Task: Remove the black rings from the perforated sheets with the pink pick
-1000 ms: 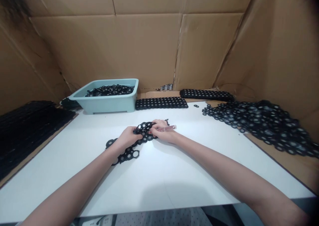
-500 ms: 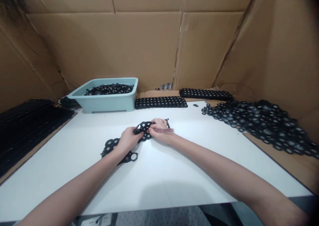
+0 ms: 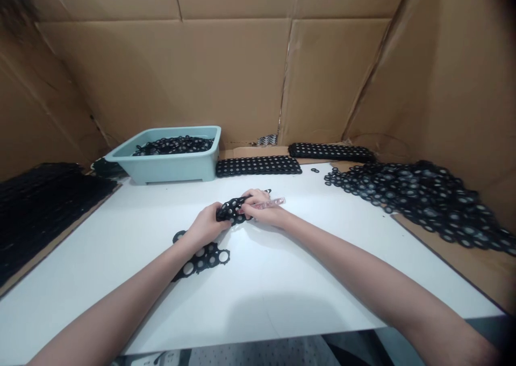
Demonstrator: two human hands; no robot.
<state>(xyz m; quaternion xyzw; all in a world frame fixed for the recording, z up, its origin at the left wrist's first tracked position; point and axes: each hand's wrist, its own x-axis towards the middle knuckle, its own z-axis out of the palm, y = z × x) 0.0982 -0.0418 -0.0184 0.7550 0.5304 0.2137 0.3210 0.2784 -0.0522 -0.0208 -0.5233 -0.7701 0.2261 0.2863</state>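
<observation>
The left hand (image 3: pixel 207 226) is closed around a holed black strip (image 3: pixel 231 211) of joined rings, its fingers curled over the top. The right hand (image 3: pixel 262 207) sits just beside it, fingers bent over the same bunched part of the strip, with a pink pen (image 3: pixel 272 203) pinched among them and sticking out to the right; its tip is hidden by the fingers, and the strip's folds are hidden under both hands. The strip's loose end lies flat on the white table (image 3: pixel 282 280), below the left wrist at lower centre. Upper left of centre, a pale teal plastic tub (image 3: pixel 177 171) holds a tangle of black strips (image 3: pixel 173 145). Two flat black strips (image 3: pixel 258 166) lie to its right, and a loose heap of black rings (image 3: pixel 415 199) fills the right side. At far left, a dark stack (image 3: pixel 40 215) is too dark to make out. Cardboard walls (image 3: pixel 161 76) surround the table.
</observation>
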